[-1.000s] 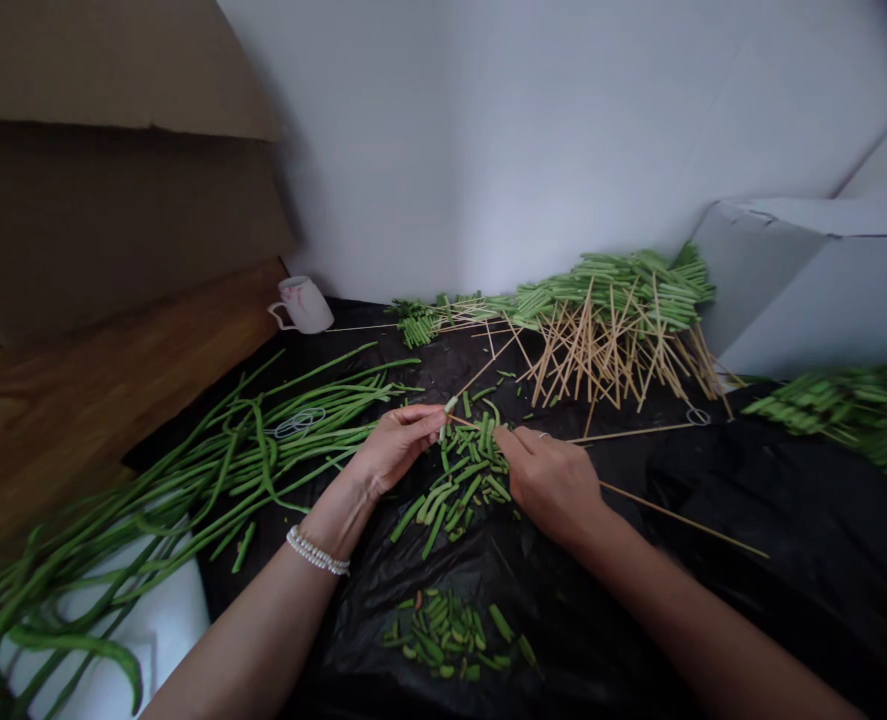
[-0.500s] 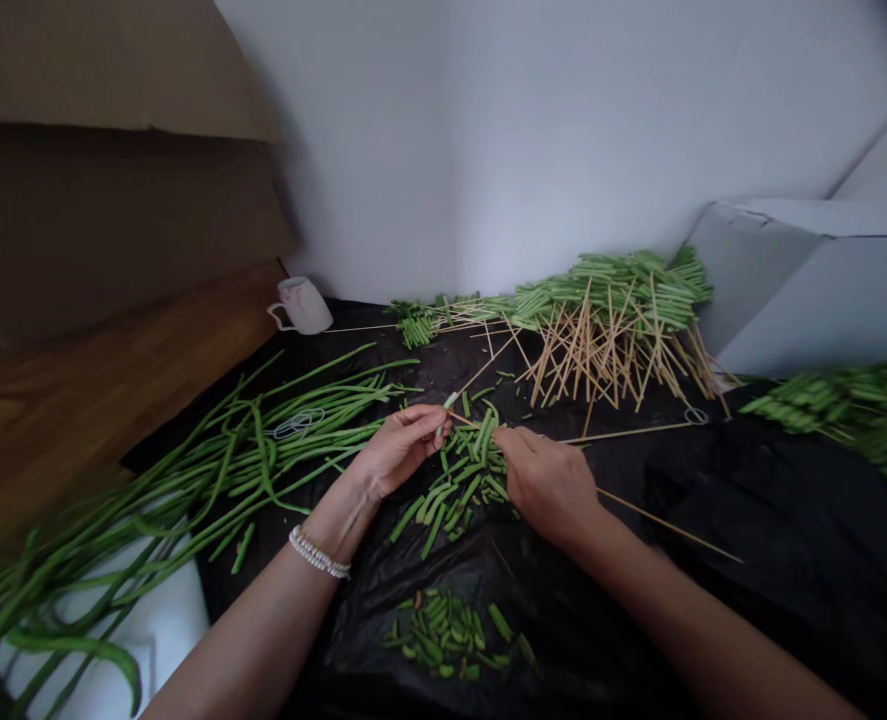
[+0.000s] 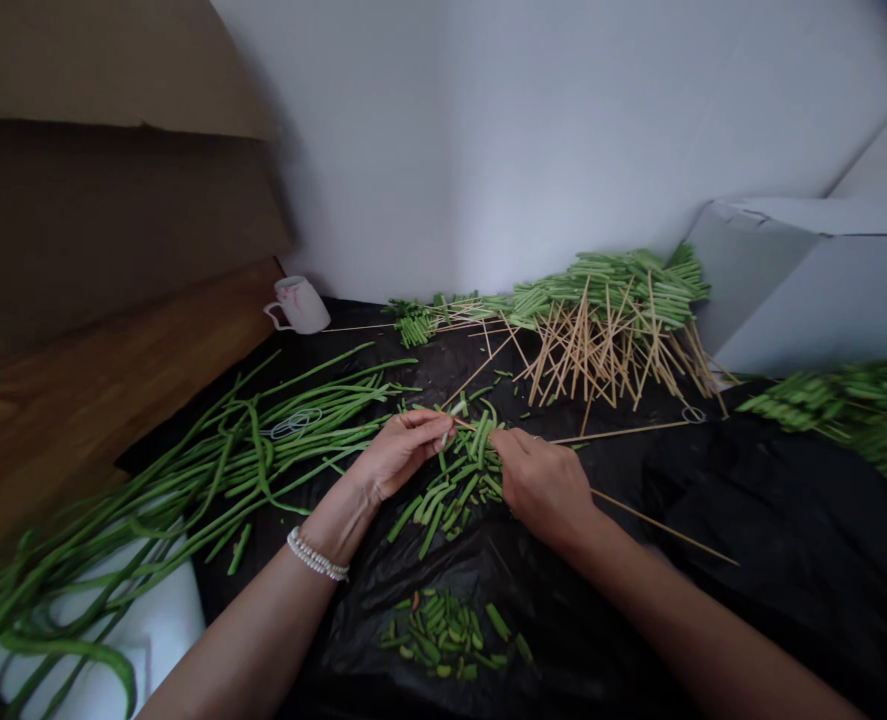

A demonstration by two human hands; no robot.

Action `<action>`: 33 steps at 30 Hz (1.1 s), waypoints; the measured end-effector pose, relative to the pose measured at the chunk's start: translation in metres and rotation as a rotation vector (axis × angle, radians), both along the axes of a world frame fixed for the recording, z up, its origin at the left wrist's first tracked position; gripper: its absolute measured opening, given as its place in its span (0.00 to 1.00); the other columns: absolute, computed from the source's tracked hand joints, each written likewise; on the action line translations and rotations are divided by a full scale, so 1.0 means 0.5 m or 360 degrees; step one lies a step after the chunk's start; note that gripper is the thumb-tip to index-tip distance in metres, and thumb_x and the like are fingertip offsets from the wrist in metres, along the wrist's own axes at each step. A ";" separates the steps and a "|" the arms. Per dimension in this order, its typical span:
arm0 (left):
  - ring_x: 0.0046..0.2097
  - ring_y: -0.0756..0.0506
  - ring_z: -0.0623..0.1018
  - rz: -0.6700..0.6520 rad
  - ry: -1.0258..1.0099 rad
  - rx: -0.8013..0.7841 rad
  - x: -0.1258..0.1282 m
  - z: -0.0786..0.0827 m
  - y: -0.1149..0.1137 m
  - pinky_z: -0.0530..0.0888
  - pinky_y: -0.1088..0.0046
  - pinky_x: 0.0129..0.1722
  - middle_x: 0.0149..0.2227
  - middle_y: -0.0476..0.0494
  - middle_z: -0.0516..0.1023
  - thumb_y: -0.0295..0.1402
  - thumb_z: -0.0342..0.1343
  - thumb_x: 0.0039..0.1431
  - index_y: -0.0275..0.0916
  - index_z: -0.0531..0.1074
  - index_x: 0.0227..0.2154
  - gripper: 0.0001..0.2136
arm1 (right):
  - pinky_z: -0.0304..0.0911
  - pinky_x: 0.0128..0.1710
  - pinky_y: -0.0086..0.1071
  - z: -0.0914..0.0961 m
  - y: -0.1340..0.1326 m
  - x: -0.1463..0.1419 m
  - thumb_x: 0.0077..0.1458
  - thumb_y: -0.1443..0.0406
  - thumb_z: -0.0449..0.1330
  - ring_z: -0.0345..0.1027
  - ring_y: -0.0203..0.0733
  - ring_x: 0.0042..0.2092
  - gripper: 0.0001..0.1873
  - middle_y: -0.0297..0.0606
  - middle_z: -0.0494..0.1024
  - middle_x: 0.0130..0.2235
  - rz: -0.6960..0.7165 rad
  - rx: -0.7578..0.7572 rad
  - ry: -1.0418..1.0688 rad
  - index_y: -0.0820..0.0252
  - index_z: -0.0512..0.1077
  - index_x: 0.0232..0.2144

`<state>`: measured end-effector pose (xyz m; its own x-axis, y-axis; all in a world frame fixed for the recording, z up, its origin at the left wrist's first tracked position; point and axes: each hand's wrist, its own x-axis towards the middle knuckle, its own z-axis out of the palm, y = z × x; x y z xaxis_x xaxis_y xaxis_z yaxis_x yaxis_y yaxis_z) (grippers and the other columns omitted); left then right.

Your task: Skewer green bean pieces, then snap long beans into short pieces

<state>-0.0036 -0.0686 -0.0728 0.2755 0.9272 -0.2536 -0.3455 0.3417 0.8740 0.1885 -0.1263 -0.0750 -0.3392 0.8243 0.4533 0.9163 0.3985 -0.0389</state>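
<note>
Over the last second the two hands had drawn closer together above the pile of cut pieces point(image 3: 454, 490) in the middle of the black-covered bench point(image 3: 750, 520). The right hand point(image 3: 544, 485), its fingers closed around the bamboo skewer point(image 3: 660, 528), had pushed it leftward, so less of its tail trailed out behind. The left hand point(image 3: 402, 455) kept its fingers point(image 3: 434, 424) pinched shut on a short bean piece point(image 3: 444, 436), now mostly hidden at the skewer's tip. By that, the piece looked to be going onto the stick.

Left hand point(image 3: 398, 455), right hand point(image 3: 540, 485), seemingly pinched
</note>
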 end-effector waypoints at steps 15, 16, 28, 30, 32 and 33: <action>0.28 0.53 0.73 -0.0067 0.0309 0.0300 0.025 -0.004 -0.009 0.69 0.77 0.33 0.25 0.48 0.78 0.38 0.72 0.41 0.36 0.81 0.26 0.12 | 0.47 0.26 0.33 0.001 0.008 0.001 0.58 0.73 0.53 0.67 0.38 0.28 0.12 0.35 0.76 0.29 0.0026 0.0146 -0.0002 0.60 0.75 0.38; 0.29 0.52 0.74 -0.0023 0.0407 0.0389 0.017 -0.004 -0.003 0.70 0.76 0.34 0.26 0.47 0.79 0.39 0.70 0.44 0.36 0.81 0.27 0.12 | 0.46 0.26 0.33 0.001 0.011 0.007 0.58 0.73 0.53 0.66 0.38 0.28 0.12 0.35 0.76 0.29 0.0015 0.0190 -0.0002 0.60 0.75 0.39; 0.48 0.39 0.74 0.0132 0.2114 0.1580 -0.050 -0.053 0.058 0.66 0.58 0.52 0.45 0.39 0.81 0.27 0.53 0.60 0.40 0.79 0.44 0.13 | 0.45 0.26 0.33 -0.008 0.023 0.018 0.57 0.73 0.53 0.65 0.38 0.27 0.12 0.35 0.75 0.28 -0.0101 0.0232 -0.0080 0.60 0.75 0.37; 0.51 0.38 0.72 0.0044 0.2170 0.1643 -0.044 -0.057 0.058 0.65 0.56 0.53 0.49 0.39 0.78 0.28 0.53 0.61 0.42 0.78 0.47 0.14 | 0.46 0.26 0.33 -0.008 0.021 0.016 0.58 0.73 0.53 0.65 0.38 0.28 0.12 0.36 0.75 0.29 -0.0094 0.0198 -0.0083 0.60 0.75 0.38; 0.53 0.37 0.69 -0.0053 0.2224 0.1679 -0.040 -0.057 0.057 0.64 0.55 0.53 0.51 0.39 0.77 0.28 0.51 0.62 0.43 0.78 0.46 0.14 | 0.46 0.26 0.32 -0.007 0.020 0.015 0.58 0.73 0.53 0.66 0.38 0.29 0.12 0.36 0.76 0.29 -0.0079 0.0153 -0.0082 0.60 0.75 0.39; 0.53 0.37 0.69 -0.0092 0.2247 0.1688 -0.038 -0.055 0.057 0.64 0.55 0.52 0.51 0.40 0.77 0.28 0.51 0.62 0.43 0.78 0.45 0.14 | 0.46 0.26 0.32 -0.007 0.020 0.015 0.58 0.73 0.53 0.66 0.38 0.29 0.12 0.36 0.76 0.30 -0.0075 0.0133 -0.0080 0.60 0.75 0.40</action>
<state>-0.0225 -0.0401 -0.1004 0.4332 0.8333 0.3436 0.7898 -0.5346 0.3007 0.1960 -0.1162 -0.0786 -0.3251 0.7999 0.5044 0.9341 0.3549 0.0393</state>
